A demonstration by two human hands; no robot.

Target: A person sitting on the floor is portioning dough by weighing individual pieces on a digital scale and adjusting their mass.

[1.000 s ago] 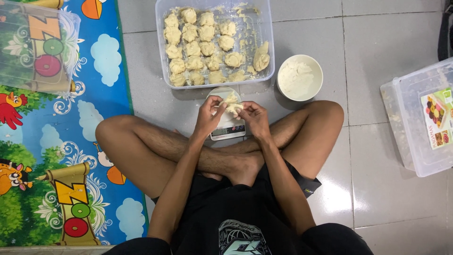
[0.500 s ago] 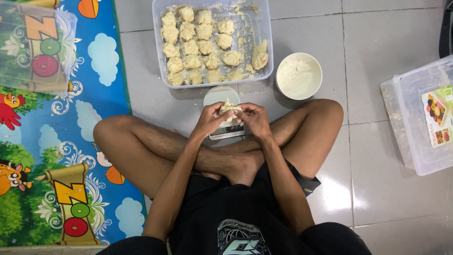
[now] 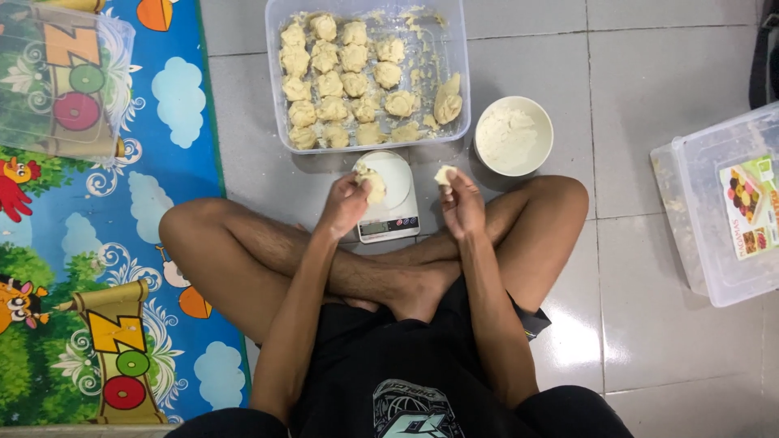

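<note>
Pale dough, held together before, is now split: left hand (image 3: 345, 203) grips the bigger lump (image 3: 373, 185), right hand (image 3: 461, 203) a small piece (image 3: 444, 174).

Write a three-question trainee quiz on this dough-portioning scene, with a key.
1. True or false: the left hand holds its dough piece over the kitchen scale.
2. Which stands right of the scale? A) white bowl B) a frying pan C) a rolling pin
3. What does the right hand hold?

Key: 1 true. 2 A. 3 a small dough lump. Portioned dough balls fill the clear tub.
</note>
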